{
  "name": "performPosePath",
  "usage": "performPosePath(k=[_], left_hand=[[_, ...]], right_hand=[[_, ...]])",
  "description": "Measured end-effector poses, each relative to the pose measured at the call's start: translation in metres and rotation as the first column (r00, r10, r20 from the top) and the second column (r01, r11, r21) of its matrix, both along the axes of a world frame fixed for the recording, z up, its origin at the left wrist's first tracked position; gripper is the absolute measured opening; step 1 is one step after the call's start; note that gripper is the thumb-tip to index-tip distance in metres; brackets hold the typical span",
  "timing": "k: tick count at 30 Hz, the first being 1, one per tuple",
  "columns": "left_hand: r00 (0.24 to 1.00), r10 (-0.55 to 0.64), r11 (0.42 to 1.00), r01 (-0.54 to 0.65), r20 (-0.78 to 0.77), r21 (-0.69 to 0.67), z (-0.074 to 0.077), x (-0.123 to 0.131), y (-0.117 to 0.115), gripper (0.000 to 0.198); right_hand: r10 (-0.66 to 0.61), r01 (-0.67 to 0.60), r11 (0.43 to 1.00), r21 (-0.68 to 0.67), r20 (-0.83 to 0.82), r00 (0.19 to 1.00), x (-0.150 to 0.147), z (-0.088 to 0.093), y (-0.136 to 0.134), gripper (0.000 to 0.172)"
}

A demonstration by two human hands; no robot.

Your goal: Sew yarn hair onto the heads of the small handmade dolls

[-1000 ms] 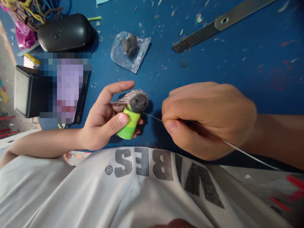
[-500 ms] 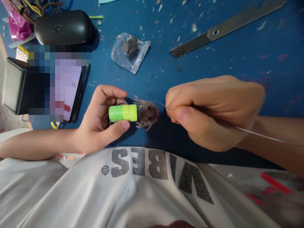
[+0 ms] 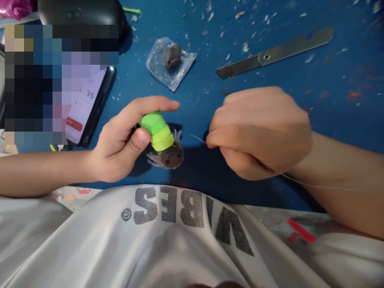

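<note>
My left hand (image 3: pixel 123 140) is closed around a small clay figure (image 3: pixel 158 130), thumb on its near side and index finger stretched along the far side. The figure has a green and yellow-green banded body. Its dark grey head (image 3: pixel 171 157) has two eye dots and pale stringy hair, and points down toward my shirt. My right hand (image 3: pixel 255 134) pinches a thin wire (image 3: pixel 197 138). One end of the wire sticks out toward the figure, apart from it; the other trails back over my right wrist. The wire's middle is hidden inside the fist.
Beyond my hands lies a clear plastic bag (image 3: pixel 162 72) with a grey clay lump (image 3: pixel 173 56) inside. A flat metal blade (image 3: pixel 276 56) is at the upper right. At left are a phone (image 3: pixel 85 108) and a black case (image 3: pixel 84 16). Small scraps litter the blue table (image 3: pixel 192 24).
My left hand has turned the figure, so its head now points down instead of right. My right hand has rolled over and shifted slightly left, with the wire still in it. The view has shifted too.
</note>
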State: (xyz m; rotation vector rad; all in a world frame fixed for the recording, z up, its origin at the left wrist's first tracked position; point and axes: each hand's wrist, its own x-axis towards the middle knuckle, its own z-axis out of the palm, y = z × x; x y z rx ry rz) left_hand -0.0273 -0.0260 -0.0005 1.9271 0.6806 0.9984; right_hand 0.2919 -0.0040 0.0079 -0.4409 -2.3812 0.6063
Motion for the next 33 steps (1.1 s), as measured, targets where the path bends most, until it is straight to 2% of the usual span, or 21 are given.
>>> performPosePath(k=[3, 5, 8, 12, 15, 16, 17, 18, 20, 21, 24, 27, 30, 33], left_hand=[[1.000, -0.015, 1.000, 0.015, 0.018, 0.017, 0.004, 0.003, 0.001, 0.044], [0.999, -0.043, 0.999, 0.043, -0.025, 0.000, 0.008, 0.004, 0.000, 0.046], [0.996, -0.069, 0.997, 0.067, -0.059, -0.025, 0.010, 0.005, -0.001, 0.047], [0.995, -0.101, 0.992, 0.101, 0.000, 0.074, -0.003, 0.004, 0.004, 0.046], [0.993, -0.100, 0.983, 0.087, 0.069, 0.162, -0.011, 0.003, 0.005, 0.048], [0.998, -0.041, 0.992, 0.035, 0.051, 0.123, -0.012, 0.002, 0.004, 0.046], [0.999, 0.009, 1.000, -0.008, -0.051, 0.028, -0.012, 0.002, 0.003, 0.043], [0.996, 0.032, 0.999, -0.033, -0.083, -0.008, -0.013, 0.001, 0.002, 0.041], [0.994, 0.005, 0.996, -0.015, 0.106, 0.090, -0.018, 0.002, 0.002, 0.039], [0.994, 0.022, 0.998, -0.028, 0.108, 0.053, -0.022, 0.002, 0.003, 0.039], [0.982, -0.007, 0.997, -0.007, 0.186, 0.075, -0.035, 0.005, 0.010, 0.042], [0.971, -0.066, 0.987, 0.029, 0.229, 0.160, -0.041, 0.007, 0.015, 0.039], [0.981, -0.041, 0.988, 0.011, 0.187, 0.156, -0.031, 0.007, 0.012, 0.036], [0.996, -0.020, 0.998, 0.015, 0.087, 0.064, -0.004, 0.005, 0.001, 0.037]], right_hand=[[0.042, -0.051, 0.968, 0.247, 0.042, 0.998, -0.001, -0.001, 0.003, 0.041], [0.079, -0.104, 0.960, 0.258, 0.105, 0.991, -0.002, -0.001, 0.002, 0.046], [0.101, -0.129, 0.981, 0.146, 0.181, 0.978, 0.000, -0.002, -0.001, 0.047], [0.102, -0.105, 0.990, 0.098, 0.044, 0.994, 0.003, -0.006, -0.004, 0.028], [0.024, -0.028, 0.995, -0.091, -0.044, 0.999, -0.001, -0.001, -0.010, 0.024], [-0.035, 0.023, 0.983, -0.183, -0.065, 0.997, -0.003, 0.001, -0.012, 0.026], [-0.109, 0.077, 0.957, -0.281, -0.097, 0.989, -0.006, 0.004, -0.015, 0.026], [-0.191, 0.135, 0.914, -0.383, -0.112, 0.975, -0.009, 0.006, -0.018, 0.028], [-0.309, 0.169, 0.816, -0.553, -0.171, 0.936, -0.015, 0.006, -0.022, 0.029], [-0.396, 0.181, 0.767, -0.616, -0.233, 0.888, -0.018, 0.004, -0.024, 0.029], [-0.526, 0.189, 0.640, -0.745, -0.245, 0.814, -0.025, -0.002, -0.027, 0.022], [-0.553, 0.183, 0.585, -0.790, -0.223, 0.803, -0.031, -0.007, -0.029, 0.019], [-0.563, 0.160, 0.617, -0.770, -0.289, 0.774, -0.034, -0.011, -0.027, 0.016], [-0.577, 0.192, 0.646, -0.738, -0.308, 0.757, -0.034, -0.018, -0.023, 0.025]])
